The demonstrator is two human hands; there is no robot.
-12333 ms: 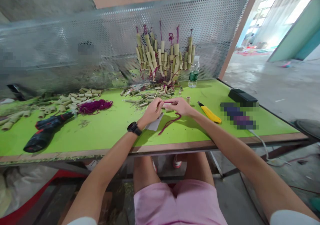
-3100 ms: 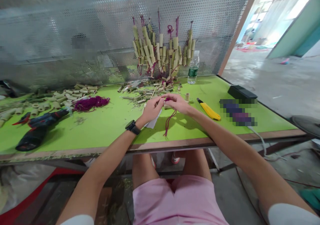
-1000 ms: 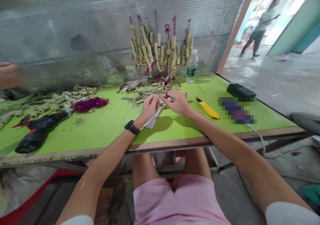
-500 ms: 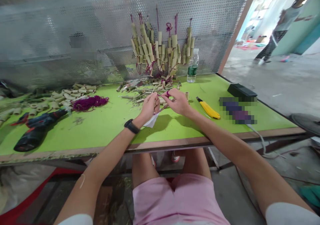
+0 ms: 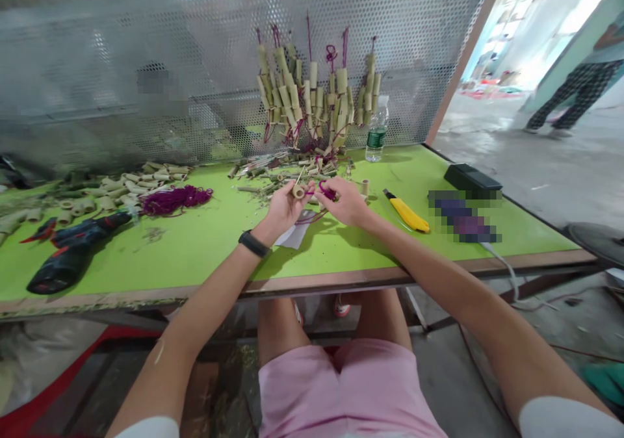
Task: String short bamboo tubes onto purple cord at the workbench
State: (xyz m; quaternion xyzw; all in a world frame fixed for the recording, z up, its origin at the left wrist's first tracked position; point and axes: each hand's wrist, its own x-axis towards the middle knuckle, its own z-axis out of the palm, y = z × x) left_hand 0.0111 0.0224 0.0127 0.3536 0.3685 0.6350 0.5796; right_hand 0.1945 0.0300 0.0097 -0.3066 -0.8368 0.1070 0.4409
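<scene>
My left hand (image 5: 283,212), with a dark band on its wrist, is closed around a short bamboo tube (image 5: 298,192) whose cut end faces me. Purple cord (image 5: 309,193) runs from beside the tube across to my right hand (image 5: 347,203). The fingers of that hand pinch the cord, and a loop of it curls over them. More of the cord hangs in a slack curve below both hands. Under them a white piece of paper (image 5: 292,236) lies on the green tabletop (image 5: 219,249). Cut bamboo pieces (image 5: 273,179) are scattered just behind my hands.
Bamboo strings (image 5: 316,100) hang on the perforated metal panel (image 5: 205,48). A water bottle (image 5: 376,132), yellow box cutter (image 5: 407,214) and black box (image 5: 472,179) stand or lie rightward. Leftward are a purple cord bundle (image 5: 175,199) and power drill (image 5: 73,253). A person (image 5: 578,87) is beyond.
My left hand has turned palm-up, bringing the tube's open end into view. The cord between my hands has slackened and looped over my right fingers. The person in the background has moved right.
</scene>
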